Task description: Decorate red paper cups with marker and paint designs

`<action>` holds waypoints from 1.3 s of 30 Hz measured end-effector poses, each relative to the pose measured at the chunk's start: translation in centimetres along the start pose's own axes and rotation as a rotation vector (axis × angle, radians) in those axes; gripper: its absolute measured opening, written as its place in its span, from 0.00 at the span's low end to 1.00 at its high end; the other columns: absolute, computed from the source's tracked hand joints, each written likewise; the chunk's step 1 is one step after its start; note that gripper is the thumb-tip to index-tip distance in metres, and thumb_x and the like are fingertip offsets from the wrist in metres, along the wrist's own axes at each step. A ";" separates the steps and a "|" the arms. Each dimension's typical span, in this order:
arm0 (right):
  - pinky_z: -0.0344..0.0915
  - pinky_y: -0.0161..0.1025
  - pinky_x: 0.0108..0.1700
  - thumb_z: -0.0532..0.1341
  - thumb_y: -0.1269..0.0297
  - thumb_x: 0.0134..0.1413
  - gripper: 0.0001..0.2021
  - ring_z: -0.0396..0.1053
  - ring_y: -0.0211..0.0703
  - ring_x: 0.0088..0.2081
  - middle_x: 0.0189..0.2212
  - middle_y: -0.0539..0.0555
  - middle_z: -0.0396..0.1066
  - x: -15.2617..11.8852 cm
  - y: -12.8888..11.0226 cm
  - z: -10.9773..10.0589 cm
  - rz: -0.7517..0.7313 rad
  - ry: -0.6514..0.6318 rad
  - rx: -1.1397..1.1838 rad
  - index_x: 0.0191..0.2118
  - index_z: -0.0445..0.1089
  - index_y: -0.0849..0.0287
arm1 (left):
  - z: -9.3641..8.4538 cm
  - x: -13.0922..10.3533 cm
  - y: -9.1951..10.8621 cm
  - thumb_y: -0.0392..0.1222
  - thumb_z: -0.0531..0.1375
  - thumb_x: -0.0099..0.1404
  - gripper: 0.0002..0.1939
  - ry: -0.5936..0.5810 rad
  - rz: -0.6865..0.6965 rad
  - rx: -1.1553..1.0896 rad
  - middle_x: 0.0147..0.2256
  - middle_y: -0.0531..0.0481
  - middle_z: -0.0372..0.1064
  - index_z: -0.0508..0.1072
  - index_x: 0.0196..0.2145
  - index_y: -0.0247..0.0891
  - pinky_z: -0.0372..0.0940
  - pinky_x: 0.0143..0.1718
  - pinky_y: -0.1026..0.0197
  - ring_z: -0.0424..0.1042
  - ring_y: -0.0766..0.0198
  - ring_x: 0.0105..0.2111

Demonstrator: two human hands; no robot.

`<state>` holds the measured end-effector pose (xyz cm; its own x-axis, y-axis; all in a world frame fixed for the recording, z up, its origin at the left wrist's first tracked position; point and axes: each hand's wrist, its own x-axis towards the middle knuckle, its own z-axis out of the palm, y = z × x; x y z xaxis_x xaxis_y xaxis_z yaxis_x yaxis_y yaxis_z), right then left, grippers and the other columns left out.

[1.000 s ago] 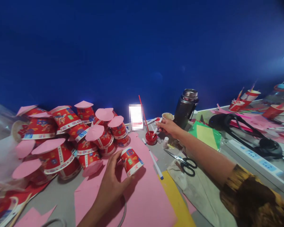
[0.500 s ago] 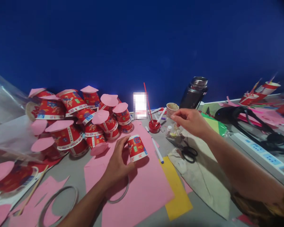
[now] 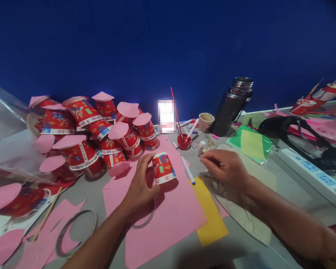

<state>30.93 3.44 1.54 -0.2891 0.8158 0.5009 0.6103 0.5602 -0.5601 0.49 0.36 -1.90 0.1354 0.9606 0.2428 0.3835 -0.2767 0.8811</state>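
My left hand (image 3: 142,183) is closed round the side of a red printed paper cup (image 3: 164,169), turned upside down and slightly tilted over the pink paper (image 3: 165,228). My right hand (image 3: 225,170) hangs above a pale cloth (image 3: 248,220), with thumb and fingertips pressed together. Whatever it may pinch is too small or hidden to make out. Just beyond its fingertips stand a small clear bottle (image 3: 201,146) and a crumpled bit of clear plastic (image 3: 211,144). A white marker with a blue cap (image 3: 188,170) lies between the two hands.
Red cups with pink paper tops (image 3: 81,153) are piled at the left. Behind are a pot of red paint (image 3: 184,142), a speckled cup (image 3: 206,122) and a black flask (image 3: 232,108). A power strip (image 3: 310,175) lies right, a tape ring (image 3: 60,239) front left.
My right hand has come down and nearer from beside the speckled cup, and now covers where the scissors lay. My left hand still holds the cup. The view has shifted slightly.
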 end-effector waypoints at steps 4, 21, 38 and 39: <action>0.61 0.37 0.30 0.63 0.57 0.66 0.13 0.67 0.40 0.24 0.23 0.50 0.75 0.9 1.5 -2.5 0.178 0.178 -0.034 0.33 0.77 0.56 | -0.4 0.2 -0.3 0.41 0.68 0.57 0.41 0.058 -0.017 0.099 0.70 0.39 0.60 0.62 0.67 0.45 0.60 0.72 0.34 0.60 0.38 0.72; 0.69 0.45 0.42 0.65 0.70 0.66 0.08 0.74 0.54 0.47 0.54 0.65 0.78 1.4 2.8 4.0 -0.612 -0.567 -0.493 0.48 0.78 0.59 | 0.4 -0.2 -0.7 0.35 0.66 0.54 0.47 0.092 -0.040 -0.014 0.73 0.38 0.56 0.59 0.71 0.46 0.61 0.72 0.34 0.57 0.40 0.74; 0.63 0.35 0.21 0.68 0.46 0.65 0.17 0.64 0.37 0.18 0.20 0.46 0.67 -1.0 -3.5 4.4 0.379 0.134 0.898 0.33 0.74 0.53 | 0.8 -0.5 0.2 0.31 0.65 0.57 0.44 -0.038 -0.021 -0.104 0.71 0.40 0.56 0.62 0.70 0.46 0.60 0.74 0.39 0.60 0.44 0.73; 0.63 0.35 0.20 0.68 0.44 0.65 0.18 0.64 0.37 0.18 0.20 0.47 0.68 -1.4 -3.4 4.9 0.407 0.094 0.921 0.35 0.75 0.53 | 0.8 -0.5 0.3 0.31 0.65 0.57 0.44 -0.043 0.004 -0.066 0.71 0.40 0.57 0.62 0.70 0.46 0.60 0.74 0.38 0.59 0.44 0.73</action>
<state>25.64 1.11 -0.54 -0.1020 0.9772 0.1861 -0.1690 0.1673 -0.9713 1.23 -0.18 -2.06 0.1767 0.9570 0.2302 0.3218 -0.2772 0.9053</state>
